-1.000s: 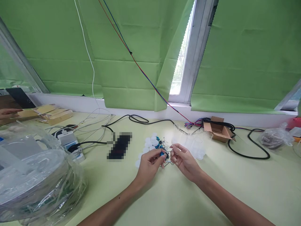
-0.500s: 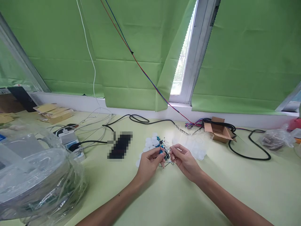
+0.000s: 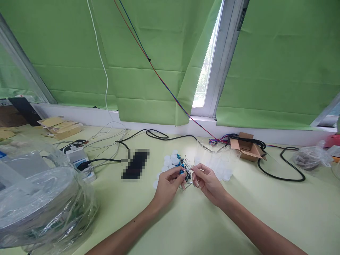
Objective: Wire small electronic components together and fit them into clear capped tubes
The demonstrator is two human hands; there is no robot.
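My left hand (image 3: 168,182) is closed in a pinch, thumb against forefinger. Facing it, my right hand (image 3: 208,181) pinches too, the fingertips of both hands nearly meeting. A small thin silvery part (image 3: 188,169) shows between them; its exact kind is too small to tell. Under and behind the fingers lies a heap of small blue and black pieces with metal legs (image 3: 179,159), partly covered by my hands. White round discs (image 3: 168,162) are spread left of the heap. Translucent discs (image 3: 225,173) lie to its right, beyond my right hand.
At the left stands a large plastic-wrapped reel (image 3: 45,198), near a power strip (image 3: 82,163) with cables. A blurred-out dark object (image 3: 136,164) lies left of the discs. An open cardboard box (image 3: 247,150) and black cable (image 3: 281,180) sit at the back right.
My right hand's fingers have shifted very slightly at the pinch. Both hands otherwise stay in the same place over the heap.
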